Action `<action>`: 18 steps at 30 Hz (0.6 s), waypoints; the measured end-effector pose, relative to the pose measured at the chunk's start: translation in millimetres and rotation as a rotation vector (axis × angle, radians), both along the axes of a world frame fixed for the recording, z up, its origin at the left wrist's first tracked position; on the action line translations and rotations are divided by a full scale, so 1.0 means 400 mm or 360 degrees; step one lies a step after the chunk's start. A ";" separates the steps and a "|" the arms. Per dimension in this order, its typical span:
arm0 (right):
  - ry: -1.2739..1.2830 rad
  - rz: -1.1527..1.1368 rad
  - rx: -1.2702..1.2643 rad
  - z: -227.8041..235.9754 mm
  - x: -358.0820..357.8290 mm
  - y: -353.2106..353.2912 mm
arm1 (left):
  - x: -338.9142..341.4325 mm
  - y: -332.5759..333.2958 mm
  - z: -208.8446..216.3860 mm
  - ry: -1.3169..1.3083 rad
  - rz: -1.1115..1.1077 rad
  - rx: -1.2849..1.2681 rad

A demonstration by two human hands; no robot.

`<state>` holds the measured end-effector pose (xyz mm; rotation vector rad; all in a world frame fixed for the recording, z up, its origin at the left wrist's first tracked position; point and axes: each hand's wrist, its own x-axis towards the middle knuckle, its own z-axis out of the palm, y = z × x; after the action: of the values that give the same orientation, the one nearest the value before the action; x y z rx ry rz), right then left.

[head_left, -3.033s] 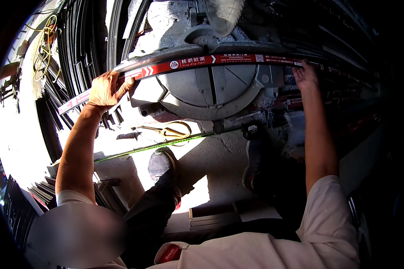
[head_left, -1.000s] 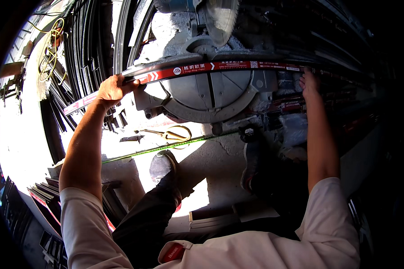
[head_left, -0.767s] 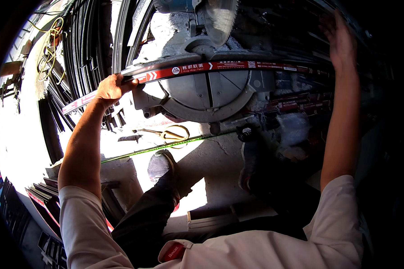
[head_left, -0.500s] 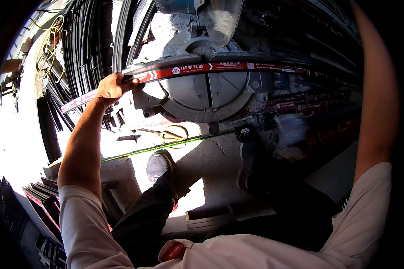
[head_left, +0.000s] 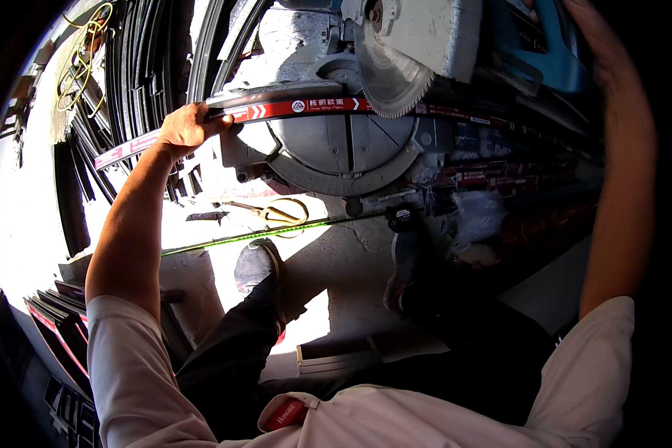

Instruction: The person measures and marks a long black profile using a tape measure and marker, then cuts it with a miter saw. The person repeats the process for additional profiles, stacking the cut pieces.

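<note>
My left hand (head_left: pixel 187 128) is closed around a long dark strip with a red printed label (head_left: pixel 276 110), its thumb pressed along the near side. The strip lies across the round grey base (head_left: pixel 310 145) of a miter saw, against its fence. Over the strip hangs the saw's toothed round blade (head_left: pixel 399 78), its lower edge overlapping the red label in view; whether it touches cannot be seen. At the upper right, my right hand (head_left: pixel 593 37) grips the saw's blue handle (head_left: pixel 556 56), with some fingertips showing past it in shade.
Several long dark strips (head_left: pixel 138 67) lie beyond my left hand, near a yellow cord (head_left: pixel 86 63). Scissors with gold-coloured handles (head_left: pixel 285 212) and a green tape (head_left: pixel 261 234) lie before the saw. Clear plastic wrap (head_left: pixel 476 216) and red-labelled strips (head_left: pixel 500 178) are at the right.
The saw head has swung down toward me, bringing blade, grey housing and blue handle lower into view. My right hand came down with it. My left hand still holds the strip on the base.
</note>
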<state>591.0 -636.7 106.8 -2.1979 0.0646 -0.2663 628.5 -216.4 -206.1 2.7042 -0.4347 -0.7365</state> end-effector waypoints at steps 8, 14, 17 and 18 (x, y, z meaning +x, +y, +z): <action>-0.0254 0.0307 0.0001 -0.249 -0.323 -0.006 | -0.027 0.060 0.019 -0.0028 0.0049 0.0040; -0.0293 0.0321 -0.0024 -0.311 -0.387 -0.001 | -0.022 0.040 0.024 0.0000 0.0018 0.0045; -0.0303 0.0344 -0.0055 -0.314 -0.385 -0.004 | -0.021 0.051 0.021 -0.0029 0.0021 0.0059; -0.0316 0.0362 -0.0100 -0.312 -0.384 -0.007 | -0.023 0.057 0.014 -0.0068 0.0012 0.0015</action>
<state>437.4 -639.5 -18.1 -2.2058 -0.3051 -0.3600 619.2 -193.5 -200.6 2.7329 -0.4323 -0.6817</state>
